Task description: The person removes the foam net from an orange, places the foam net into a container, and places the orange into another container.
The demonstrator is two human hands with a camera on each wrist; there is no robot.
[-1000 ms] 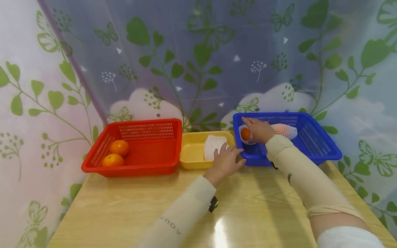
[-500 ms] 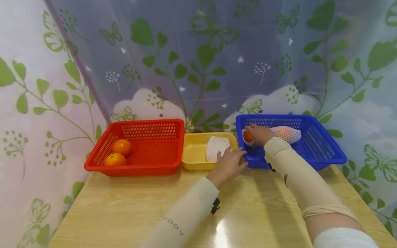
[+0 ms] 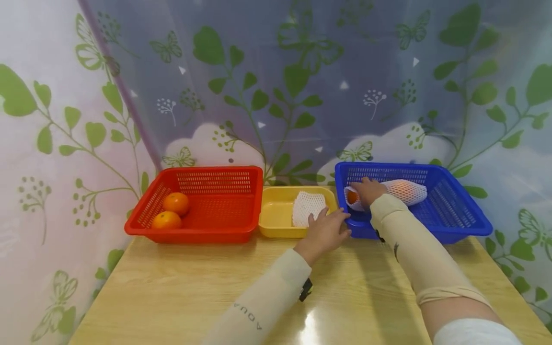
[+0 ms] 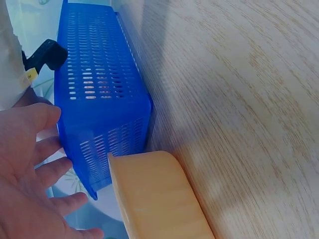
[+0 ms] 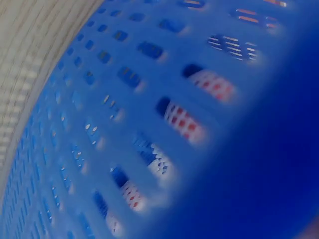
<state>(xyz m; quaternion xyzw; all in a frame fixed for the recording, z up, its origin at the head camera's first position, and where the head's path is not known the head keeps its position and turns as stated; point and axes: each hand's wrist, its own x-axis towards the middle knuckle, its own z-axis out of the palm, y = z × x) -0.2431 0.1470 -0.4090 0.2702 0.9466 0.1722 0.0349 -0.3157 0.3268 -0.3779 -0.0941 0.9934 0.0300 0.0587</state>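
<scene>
My left hand (image 3: 324, 233), fingers spread, touches the blue basket (image 3: 463, 230); inside, my right hand (image 3: 372, 191) curls its fingers round fruit (image 3: 352, 198).

2 oranges (image 3: 176, 203) in left basket (image 3: 194, 235), netting (image 3: 308, 206) in middle tray (image 3: 276, 211), netted fruit (image 3: 352, 198) in right basket (image 3: 453, 208)

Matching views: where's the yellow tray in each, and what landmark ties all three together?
Head: yellow tray just below centre, between the red basket and the blue basket, white netting in it.
Left wrist: bottom centre, to the right of the left hand in the picture, looking more orange.
Right wrist: not in it.
Shared landmark: the blue basket.
</scene>
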